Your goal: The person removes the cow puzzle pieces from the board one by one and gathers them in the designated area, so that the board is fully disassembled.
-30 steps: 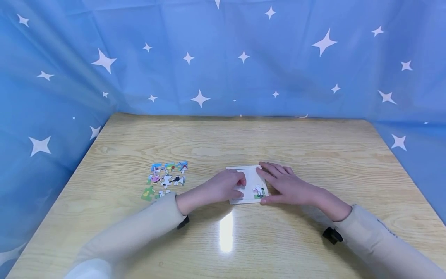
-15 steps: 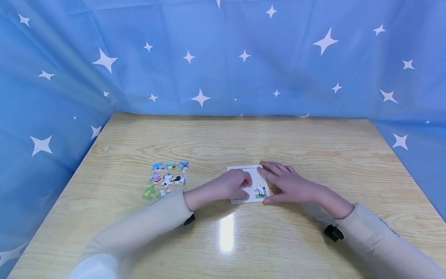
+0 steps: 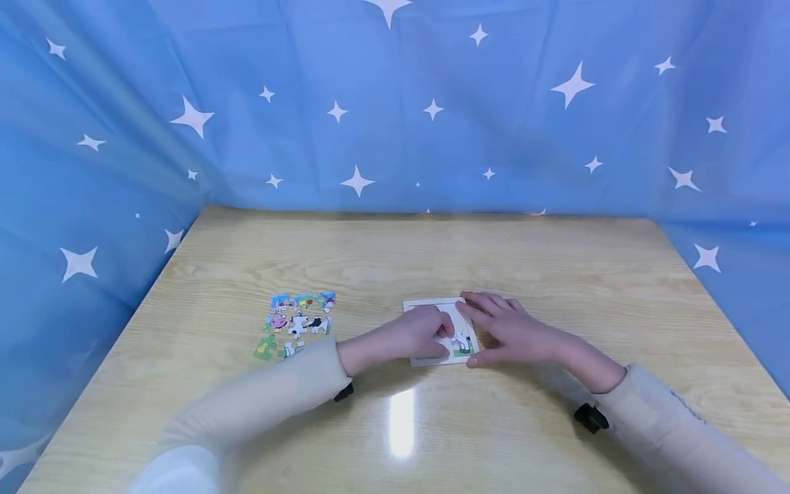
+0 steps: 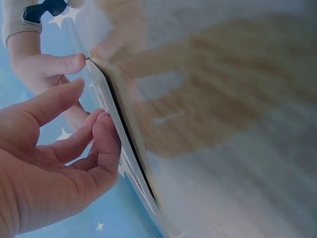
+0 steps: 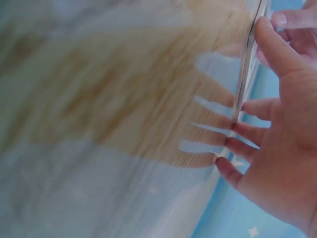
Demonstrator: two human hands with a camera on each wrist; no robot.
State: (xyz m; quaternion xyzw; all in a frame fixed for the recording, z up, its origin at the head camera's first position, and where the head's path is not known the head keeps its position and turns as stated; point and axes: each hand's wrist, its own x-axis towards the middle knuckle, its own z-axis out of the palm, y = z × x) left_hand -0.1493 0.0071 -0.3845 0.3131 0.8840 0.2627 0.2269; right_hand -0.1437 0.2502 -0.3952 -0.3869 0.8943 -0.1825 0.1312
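In the head view, a small white puzzle board [image 3: 424,302] lies mid-table. A puzzle piece [image 3: 461,345] with a white figure and green ground sits in its near right corner. My left hand [image 3: 420,333] is over the board; in the left wrist view its bent fingertips [image 4: 101,116] touch the board and the thumb stands apart from them. I see nothing between thumb and fingers, though the spot under the fingertips is hidden. My right hand [image 3: 509,333] lies spread along the board's right edge, with the thumb [image 5: 267,37] against its near corner.
Left of the board, several puzzle pieces [image 3: 298,325] with a cow and other farm pictures lie loosely in rows on the wooden table [image 3: 395,254]. The left sleeve [image 3: 278,384] passes close to their near side. A blue star-patterned cloth [image 3: 395,137] hangs behind.
My left hand has slid right across the board, towards the piece in the near right corner. The right hand stays at the board's edge. The head view has shifted slightly.
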